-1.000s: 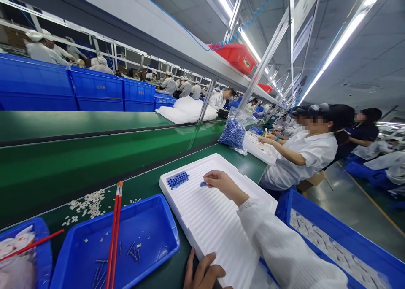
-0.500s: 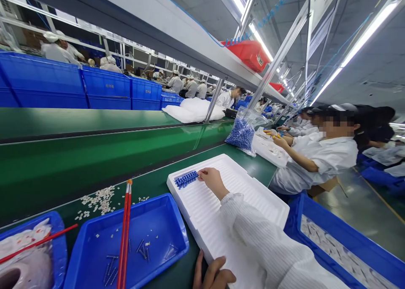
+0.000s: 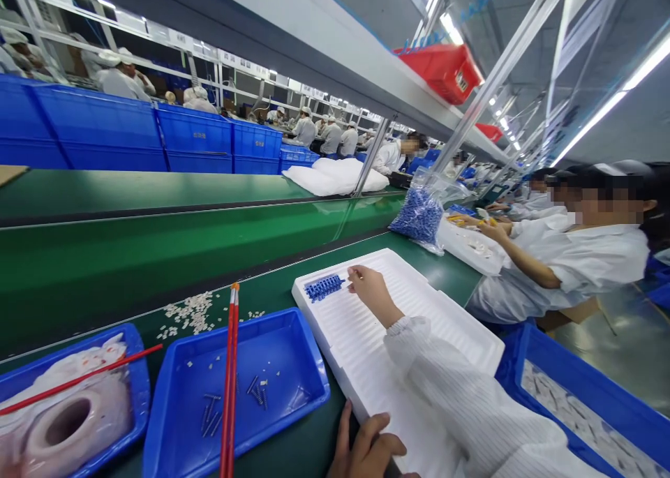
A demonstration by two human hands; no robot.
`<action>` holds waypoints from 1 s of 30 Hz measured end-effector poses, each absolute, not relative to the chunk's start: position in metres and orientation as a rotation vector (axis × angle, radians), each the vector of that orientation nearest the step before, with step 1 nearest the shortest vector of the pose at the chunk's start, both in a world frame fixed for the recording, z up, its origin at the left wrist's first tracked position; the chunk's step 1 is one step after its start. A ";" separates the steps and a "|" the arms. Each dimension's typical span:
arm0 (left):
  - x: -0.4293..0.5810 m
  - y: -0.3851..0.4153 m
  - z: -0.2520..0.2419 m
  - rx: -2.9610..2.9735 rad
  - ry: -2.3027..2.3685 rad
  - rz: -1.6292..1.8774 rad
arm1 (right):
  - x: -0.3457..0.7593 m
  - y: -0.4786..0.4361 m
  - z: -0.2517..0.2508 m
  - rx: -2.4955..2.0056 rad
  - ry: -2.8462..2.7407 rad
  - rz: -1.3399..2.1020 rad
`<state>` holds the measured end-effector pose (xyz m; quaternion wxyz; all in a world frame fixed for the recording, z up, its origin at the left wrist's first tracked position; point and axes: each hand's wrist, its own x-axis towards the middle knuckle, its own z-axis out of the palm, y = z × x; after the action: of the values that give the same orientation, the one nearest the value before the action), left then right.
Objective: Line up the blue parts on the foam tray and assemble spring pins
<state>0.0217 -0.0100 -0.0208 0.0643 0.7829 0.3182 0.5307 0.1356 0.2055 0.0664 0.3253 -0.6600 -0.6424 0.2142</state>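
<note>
A white ribbed foam tray [image 3: 361, 338] lies on the green bench in front of me. A short row of small blue parts [image 3: 324, 287] sits in its far left corner. My right hand [image 3: 368, 288] rests on the tray just right of that row, fingertips pinched together beside the last blue part; whether they hold anything I cannot make out. My left hand [image 3: 366, 450] lies at the tray's near edge, fingers spread against it and holding nothing.
A blue tray [image 3: 293, 401] with small springs and white bits, red sticks [image 3: 229, 387] across it. Another blue tray [image 3: 139, 401] at left holds a pale roll. White bits [image 3: 191, 310] scattered on the bench. Blue bin [image 3: 601, 394] right. A neighbouring worker's arm [image 3: 523, 262]; bag of blue parts [image 3: 420, 216].
My right hand carried a blue part leftward across the tray to the end of the blue row. The camera has swung left and down. My left hand stayed at the tray edge.
</note>
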 end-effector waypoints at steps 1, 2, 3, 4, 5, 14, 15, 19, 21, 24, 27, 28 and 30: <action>0.023 -0.009 -0.024 2.379 0.944 1.639 | 0.130 0.198 0.072 -1.690 -1.725 0.513; 0.025 -0.008 -0.026 2.387 0.938 1.669 | 0.121 0.189 0.078 -1.628 -1.789 0.475; 0.027 -0.007 -0.029 2.391 0.943 1.689 | 0.110 0.178 0.085 -1.542 -1.881 0.456; 0.028 -0.006 -0.031 2.392 0.956 1.695 | 0.097 0.167 0.090 -1.432 -2.009 0.470; 0.029 -0.006 -0.033 2.396 0.970 1.682 | 0.082 0.155 0.095 -1.291 -2.172 0.514; 0.022 -0.011 -0.027 2.397 1.169 1.378 | -0.006 0.121 0.073 -0.224 -3.055 0.653; 0.023 -0.011 -0.025 2.378 1.186 1.378 | -0.009 0.121 0.071 -0.198 -3.074 0.631; 0.026 -0.011 -0.021 2.322 1.227 1.370 | -0.019 0.118 0.072 -0.068 -3.129 0.567; 0.027 -0.012 -0.021 2.322 1.207 1.335 | -0.023 0.116 0.075 0.016 -3.146 0.547; 0.025 -0.013 -0.024 2.341 1.130 1.266 | -0.022 0.117 0.079 0.086 -3.162 0.512; 0.020 -0.013 -0.028 2.391 0.983 1.202 | -0.009 0.125 0.085 0.072 -3.192 0.482; 0.019 -0.013 -0.029 2.406 0.932 1.180 | -0.004 0.127 0.088 0.056 -3.206 0.474; 0.016 -0.012 -0.029 2.415 0.863 1.129 | 0.005 0.132 0.095 0.005 -3.234 0.453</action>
<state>0.0162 -0.0122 -0.0292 0.1688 0.8496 0.3034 0.3972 0.0053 0.1321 0.0945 -0.0621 0.0016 -0.9884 0.1386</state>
